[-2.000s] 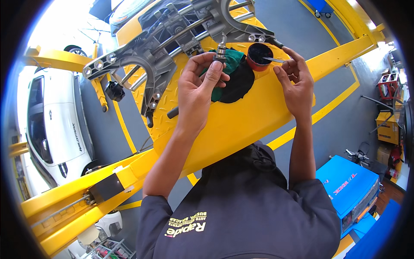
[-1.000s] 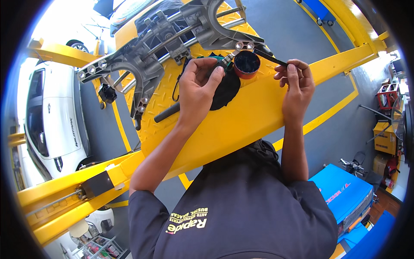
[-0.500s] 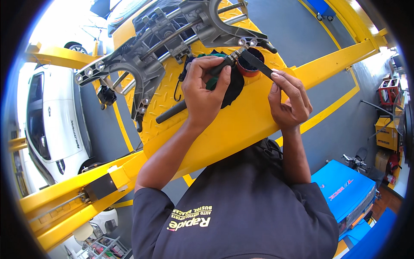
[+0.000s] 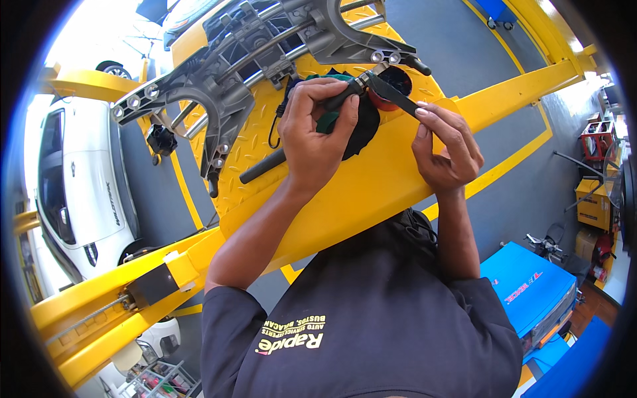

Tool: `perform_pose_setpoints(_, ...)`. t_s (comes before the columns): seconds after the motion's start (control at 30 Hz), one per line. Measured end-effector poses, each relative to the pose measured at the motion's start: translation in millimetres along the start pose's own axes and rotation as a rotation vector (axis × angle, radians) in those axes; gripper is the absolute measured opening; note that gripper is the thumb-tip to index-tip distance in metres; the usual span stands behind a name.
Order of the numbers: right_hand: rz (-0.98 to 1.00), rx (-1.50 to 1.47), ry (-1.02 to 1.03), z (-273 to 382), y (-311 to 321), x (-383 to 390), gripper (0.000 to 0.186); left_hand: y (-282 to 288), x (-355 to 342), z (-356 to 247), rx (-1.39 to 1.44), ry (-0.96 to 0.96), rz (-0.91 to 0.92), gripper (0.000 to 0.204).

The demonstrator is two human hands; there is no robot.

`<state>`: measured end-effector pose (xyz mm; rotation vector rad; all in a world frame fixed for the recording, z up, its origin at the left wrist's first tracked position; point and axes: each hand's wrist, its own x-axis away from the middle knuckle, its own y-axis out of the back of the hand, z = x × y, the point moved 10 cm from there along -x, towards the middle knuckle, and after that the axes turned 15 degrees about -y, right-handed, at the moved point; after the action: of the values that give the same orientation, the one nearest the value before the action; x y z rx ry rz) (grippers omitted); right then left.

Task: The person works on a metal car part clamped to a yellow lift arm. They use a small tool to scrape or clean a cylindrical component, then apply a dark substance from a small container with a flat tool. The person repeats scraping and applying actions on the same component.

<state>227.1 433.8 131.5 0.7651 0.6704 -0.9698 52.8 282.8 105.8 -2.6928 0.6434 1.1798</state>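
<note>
My left hand point(image 4: 315, 129) is closed around a black rod-like part point(image 4: 338, 99) with a ridged metal end point(image 4: 360, 81). A flat black strip point(image 4: 397, 99) is pinched between the thumb and fingers of my right hand point(image 4: 448, 146). The strip's far end touches or nearly touches the metal end. Beneath it stands a red tub point(image 4: 383, 105) with a dark inside. Black and green cloth point(image 4: 361, 136) lies under and beside my left hand. A black bar point(image 4: 263, 166) sticks out below my left wrist; whether it joins the held part is hidden.
A large grey metal clamp frame point(image 4: 265, 50) with threaded rods rests on the yellow tread-plate platform point(image 4: 242, 192). A yellow beam point(image 4: 345, 199) crosses close in front of my body. A white vehicle point(image 4: 89, 186) stands at left, a blue box point(image 4: 531, 285) at lower right.
The strip's end and the metal end have shifted slightly against each other, with the strip now a little lower. Both hands keep their holds; the view has moved slightly.
</note>
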Motion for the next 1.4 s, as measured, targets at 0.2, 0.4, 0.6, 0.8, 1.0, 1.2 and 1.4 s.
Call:
perform_pose_setpoints(0.2, -0.017, -0.009, -0.001, 1.5, 1.9, -0.7, 0.027, -0.9, 0.3, -1.7, -0.015, -0.009, 0.022, 0.022)
perform_pose_setpoints(0.4, -0.016, -0.038, -0.015, -2.5, 2.9, 1.2, 0.029, -2.1, 2.4, -0.3, 0.041, 0.025, 0.011, 0.022)
perform_pose_setpoints(0.6, -0.037, -0.050, -0.027, -2.1, 4.5, -1.3, 0.028, -3.2, 6.3, 2.9, 0.097, 0.078, 0.005, 0.023)
perform_pose_setpoints(0.8, -0.013, -0.052, -0.030, -3.5, 5.8, 0.3, 0.026, -1.4, 9.2, 7.2, 0.140, 0.153, -0.010, 0.024)
perform_pose_setpoints(1.0, -0.010, -0.060, -0.018, 0.7, 2.0, -2.6, 0.030, -1.7, 10.6, 8.5, 0.161, 0.220, -0.026, 0.020)
perform_pose_setpoints(1.2, 0.008, -0.046, -0.013, -0.6, 1.0, -1.4, 0.032, -0.8, 10.1, 4.8, 0.171, 0.286, -0.052, 0.019)
perform_pose_setpoints(1.4, 0.015, -0.079, -0.019, -0.3, 0.4, -2.9, 0.032, -2.8, 10.4, 6.3, 0.218, 0.319, -0.035, 0.021)
